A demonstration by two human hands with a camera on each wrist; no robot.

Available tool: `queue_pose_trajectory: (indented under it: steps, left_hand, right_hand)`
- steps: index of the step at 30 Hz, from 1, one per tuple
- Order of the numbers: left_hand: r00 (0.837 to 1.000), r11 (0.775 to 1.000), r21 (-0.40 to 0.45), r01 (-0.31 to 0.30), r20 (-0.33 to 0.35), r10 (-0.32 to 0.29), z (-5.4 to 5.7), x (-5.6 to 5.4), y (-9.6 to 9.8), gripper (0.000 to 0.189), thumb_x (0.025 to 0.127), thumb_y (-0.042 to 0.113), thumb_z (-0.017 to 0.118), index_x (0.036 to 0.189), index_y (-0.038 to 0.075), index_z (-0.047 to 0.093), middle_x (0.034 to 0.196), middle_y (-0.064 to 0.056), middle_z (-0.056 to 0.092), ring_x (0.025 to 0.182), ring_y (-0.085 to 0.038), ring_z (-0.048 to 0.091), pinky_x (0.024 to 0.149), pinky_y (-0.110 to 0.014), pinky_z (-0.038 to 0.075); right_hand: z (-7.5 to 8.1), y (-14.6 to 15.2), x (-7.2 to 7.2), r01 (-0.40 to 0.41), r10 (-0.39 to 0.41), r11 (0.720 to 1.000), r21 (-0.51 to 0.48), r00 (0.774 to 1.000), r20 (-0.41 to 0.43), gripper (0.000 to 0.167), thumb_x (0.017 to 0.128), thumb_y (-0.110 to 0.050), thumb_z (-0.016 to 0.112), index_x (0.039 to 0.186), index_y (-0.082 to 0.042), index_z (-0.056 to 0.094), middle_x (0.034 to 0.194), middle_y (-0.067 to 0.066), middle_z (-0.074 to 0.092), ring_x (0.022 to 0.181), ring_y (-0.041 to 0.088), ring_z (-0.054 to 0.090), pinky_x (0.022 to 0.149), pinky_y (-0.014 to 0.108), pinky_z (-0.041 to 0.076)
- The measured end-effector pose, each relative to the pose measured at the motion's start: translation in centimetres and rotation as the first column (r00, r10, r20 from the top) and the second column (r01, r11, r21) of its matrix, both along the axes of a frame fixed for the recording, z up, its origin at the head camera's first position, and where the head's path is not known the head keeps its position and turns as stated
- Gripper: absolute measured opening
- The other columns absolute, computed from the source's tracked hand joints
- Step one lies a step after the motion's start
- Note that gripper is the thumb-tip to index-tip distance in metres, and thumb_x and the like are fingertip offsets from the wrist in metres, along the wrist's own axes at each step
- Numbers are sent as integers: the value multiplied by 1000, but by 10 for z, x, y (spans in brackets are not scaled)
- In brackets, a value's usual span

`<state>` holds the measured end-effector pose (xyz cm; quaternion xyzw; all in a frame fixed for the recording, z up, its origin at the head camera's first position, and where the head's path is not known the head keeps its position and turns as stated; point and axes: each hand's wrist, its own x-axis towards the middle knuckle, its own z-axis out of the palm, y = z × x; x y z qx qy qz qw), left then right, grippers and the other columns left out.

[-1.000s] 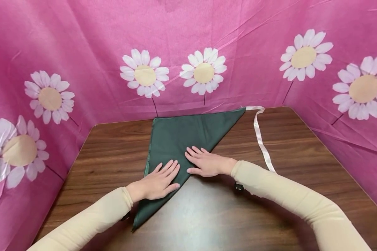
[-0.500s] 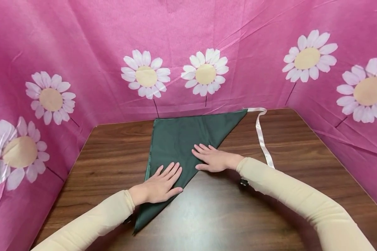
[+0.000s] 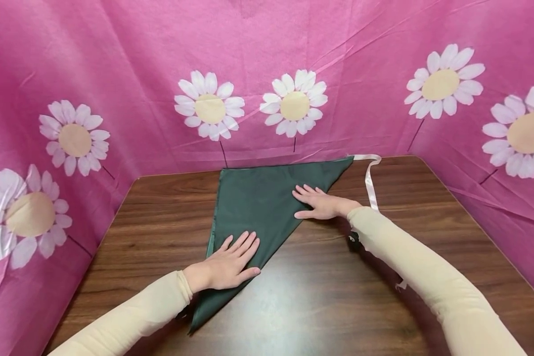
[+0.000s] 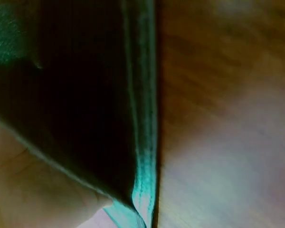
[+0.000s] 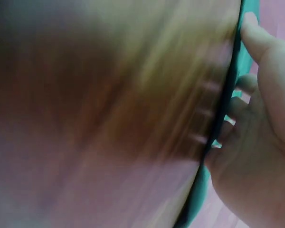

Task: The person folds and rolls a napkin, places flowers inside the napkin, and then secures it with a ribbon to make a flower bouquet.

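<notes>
A dark green cloth (image 3: 258, 198), folded into a triangle, lies flat on the wooden table. Its slanting folded edge faces the near right. My left hand (image 3: 227, 264) rests spread on the lower part of the cloth, fingers straight and thumb near the fold. Farther up the slanting edge, my right hand (image 3: 322, 203) lies with straight fingers on the cloth and its palm over the edge. In the right wrist view the right hand (image 5: 256, 128) touches the green fabric along its edge. The left wrist view shows the cloth's stitched hem (image 4: 145, 118) close up.
A white ribbon (image 3: 370, 185) runs from the cloth's far right corner toward the right forearm, which hides part of it. Brown wooden table (image 3: 160, 212) surrounds the cloth. A pink curtain (image 3: 249, 39) with printed daisies stands behind and at both sides.
My right hand has slid up and to the right along the folded edge. The left hand stays in nearly the same place on the cloth.
</notes>
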<state>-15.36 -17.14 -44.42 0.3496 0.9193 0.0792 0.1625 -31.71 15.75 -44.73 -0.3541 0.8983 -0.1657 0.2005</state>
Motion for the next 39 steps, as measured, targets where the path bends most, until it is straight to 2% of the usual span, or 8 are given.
queue_pose_trajectory:
  steps: [9, 16, 20, 24, 29, 32, 35, 39]
  left_hand:
    - [1000, 1000, -27, -7, 12, 7, 2, -1, 1, 75, 108, 53, 35, 161, 4, 18, 169, -13, 7, 155, -30, 3, 120, -58, 9]
    - [999, 999, -41, -34, 16, 34, 2, 0, 1, 75, 107, 56, 34, 162, 7, 17, 170, -10, 7, 155, -27, 2, 116, -66, 7]
    - [999, 998, -47, -45, 22, 46, 3, 0, 3, 75, 107, 56, 35, 163, 8, 17, 170, -9, 6, 155, -26, 2, 114, -70, 6]
    - [998, 998, -47, -51, 31, 53, 4, -1, 4, 76, 107, 56, 35, 163, 8, 17, 170, -8, 6, 155, -26, 2, 112, -73, 5]
    - [997, 997, -46, -56, 48, 58, 4, 0, 4, 75, 107, 56, 35, 163, 9, 16, 170, -8, 5, 155, -26, 2, 111, -74, 4]
    - [997, 997, -48, -58, 48, 60, 5, 1, 4, 75, 107, 56, 35, 163, 9, 16, 170, -8, 5, 155, -26, 1, 112, -74, 4]
    - [997, 997, -48, -57, 45, 60, 5, 0, 3, 75, 107, 56, 36, 163, 9, 17, 170, -8, 5, 155, -26, 1, 112, -74, 4]
    - [997, 998, -40, -42, 58, 44, 5, -3, 2, 76, 106, 56, 37, 163, 9, 17, 170, -9, 5, 155, -26, 2, 111, -74, 4]
  right_hand:
    - [-6, 24, -37, 88, -88, 996, -30, 996, 7, 89, 99, -55, 59, 162, -8, 17, 168, 18, 4, 154, 37, -7, 120, 57, -5]
    - [-8, 32, -54, 137, -137, 990, -36, 990, -6, 89, 99, -54, 59, 161, -6, 18, 168, 21, 5, 153, 40, -6, 119, 59, -4]
    - [-8, 37, -62, 199, -199, 980, -15, 979, -36, 85, 102, -54, 53, 161, -4, 18, 167, 24, 5, 152, 44, -4, 118, 62, -2]
    - [-6, 43, -68, 285, -283, 958, 29, 957, -58, 83, 105, -55, 45, 161, -1, 15, 164, 30, 3, 150, 50, -4, 117, 65, -1]
    - [-4, 50, -72, 401, -396, 910, 100, 916, -71, 85, 106, -56, 39, 160, 2, 10, 163, 34, -2, 149, 51, -6, 116, 67, 0]
    - [-2, 53, -73, 454, -450, 883, 115, 891, -66, 92, 104, -62, 38, 159, 5, 8, 161, 37, -6, 149, 52, -9, 115, 68, -1]
    - [0, 55, -73, 489, -487, 864, 119, 872, -43, 101, 100, -70, 38, 159, 5, 6, 159, 38, -12, 148, 51, -12, 116, 67, -3]
    - [0, 60, -75, 503, -502, 858, 108, 864, -33, 103, 99, -70, 39, 159, 7, 4, 157, 40, -16, 148, 51, -15, 116, 66, -4]
